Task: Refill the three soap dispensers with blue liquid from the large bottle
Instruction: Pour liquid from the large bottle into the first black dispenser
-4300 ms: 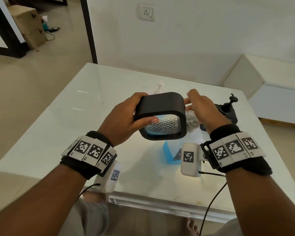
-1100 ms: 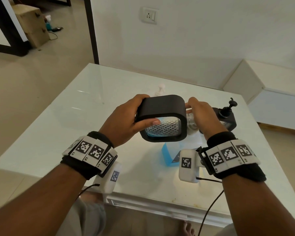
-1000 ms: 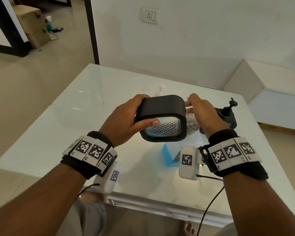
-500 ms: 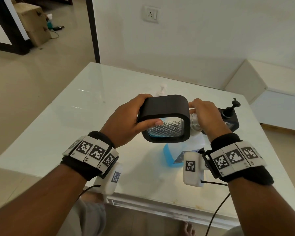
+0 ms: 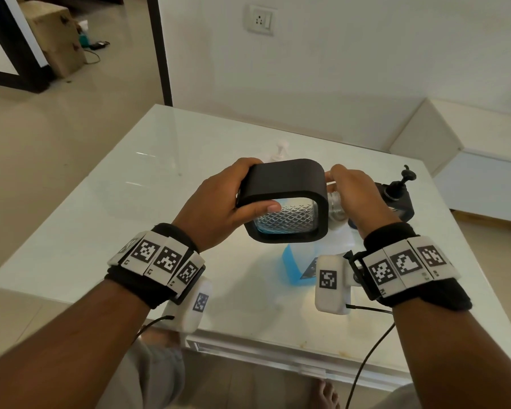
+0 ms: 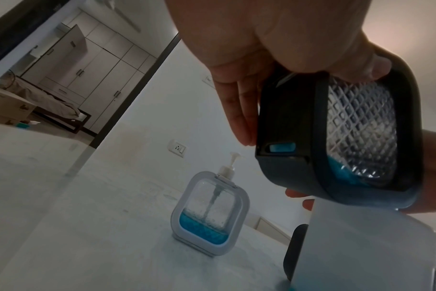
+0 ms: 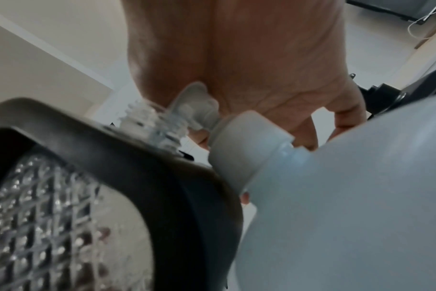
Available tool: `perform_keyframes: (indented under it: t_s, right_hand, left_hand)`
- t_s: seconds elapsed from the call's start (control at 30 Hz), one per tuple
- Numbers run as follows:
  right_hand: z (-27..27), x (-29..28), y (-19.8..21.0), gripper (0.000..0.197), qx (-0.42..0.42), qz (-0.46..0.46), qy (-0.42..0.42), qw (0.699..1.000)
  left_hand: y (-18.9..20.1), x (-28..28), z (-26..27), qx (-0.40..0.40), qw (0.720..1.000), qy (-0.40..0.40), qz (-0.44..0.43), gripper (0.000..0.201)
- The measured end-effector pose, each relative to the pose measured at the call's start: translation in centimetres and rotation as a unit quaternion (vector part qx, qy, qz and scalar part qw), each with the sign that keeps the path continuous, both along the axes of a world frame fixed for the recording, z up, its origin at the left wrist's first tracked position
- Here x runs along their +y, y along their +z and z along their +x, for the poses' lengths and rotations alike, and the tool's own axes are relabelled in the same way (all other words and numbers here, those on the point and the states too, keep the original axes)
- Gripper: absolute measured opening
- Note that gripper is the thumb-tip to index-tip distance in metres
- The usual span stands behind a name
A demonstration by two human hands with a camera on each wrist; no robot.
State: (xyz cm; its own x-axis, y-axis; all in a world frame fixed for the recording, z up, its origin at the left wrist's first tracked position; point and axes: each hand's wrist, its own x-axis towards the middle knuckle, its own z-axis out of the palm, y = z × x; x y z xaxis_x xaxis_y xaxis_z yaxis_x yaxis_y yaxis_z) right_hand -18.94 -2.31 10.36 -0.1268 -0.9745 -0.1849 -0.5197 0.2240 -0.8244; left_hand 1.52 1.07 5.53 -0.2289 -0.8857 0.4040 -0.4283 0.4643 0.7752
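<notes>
The left hand (image 5: 219,208) grips the black soap dispenser (image 5: 286,202) in the air above the table (image 5: 101,219), thumb on the patterned clear front and fingers wrapped over the back, with the dispenser tipped on its side so its neck points to the person's right. Compared with a few seconds ago it sits at nearly the same height and tilt; what has shifted is the right hand (image 5: 354,196), which has rocked back and forth at the neck from one frame to the next. In the right wrist view its fingers are curled over a pale cap or pump piece (image 7: 194,106) right beside the bare clear threaded neck (image 7: 157,122); whether they pinch it firmly cannot be told. That small turning motion, with threads showing, suggests the pump top is being unscrewed or has just come free, so pouring has probably not begun on this one. Only a low pool of blue lies inside it. The large bottle (image 5: 304,264) stands on the table directly below, its cap on. A white dispenser (image 6: 209,214) with a shallow blue layer stands farther back, and another black dispenser (image 5: 396,199) stands to the right, both apparently awaiting their turn
</notes>
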Motion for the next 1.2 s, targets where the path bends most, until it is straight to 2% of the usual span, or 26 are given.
perform_keyframes:
  t_s: [0.17, 0.33, 0.47, 0.6, 0.67, 0.8, 1.0, 1.07, 1.2]
  right_hand:
    - [-0.2, 0.1, -0.3, 0.036, 0.032, -0.003, 0.014, 0.999]
    - [-0.2, 0.2, 0.2, 0.035, -0.043, 0.007, -0.012, 0.999]
    - [-0.5, 0.2, 0.4, 0.031, -0.115, 0.049, -0.022, 0.992]
    - [-1.4, -0.3, 0.8, 0.044, -0.143, 0.067, -0.011, 0.987]
    - [-1.3, -0.4, 1.1, 0.044, -0.116, 0.05, -0.021, 0.992]
    - [-0.9, -0.8, 0.4, 0.039, 0.018, 0.005, -0.022, 1.0]
    - [-0.4, -0.2, 0.2, 0.051, 0.164, -0.073, -0.053, 0.982]
    - [-0.3, -0.1, -0.1, 0.05, 0.183, -0.089, -0.053, 0.978]
    - [-0.3, 0.1, -0.2, 0.042, 0.164, -0.088, -0.056, 0.981]
  left_hand:
    - [0.1, 0.2, -0.2, -0.001, 1.0, -0.005, 0.008, 0.056]
    - [0.1, 0.0, -0.1, -0.008, 1.0, -0.003, 0.006, 0.058]
    - [0.1, 0.0, -0.1, -0.012, 1.0, -0.005, 0.0, 0.065]
    - [0.1, 0.0, 0.0, -0.009, 1.0, -0.007, 0.002, 0.059]
    - [0.1, 0.0, 0.0, -0.005, 1.0, -0.007, 0.003, 0.06]
    - [0.0, -0.1, 0.0, -0.007, 1.0, -0.005, 0.003, 0.059]
    - [-0.1, 0.0, 0.1, -0.005, 1.0, -0.006, 0.0, 0.063]
    - [-0.1, 0.0, 0.0, -0.008, 1.0, -0.005, 0.002, 0.066]
    - [0.0, 0.0, -0.1, -0.007, 1.0, -0.003, 0.004, 0.067]
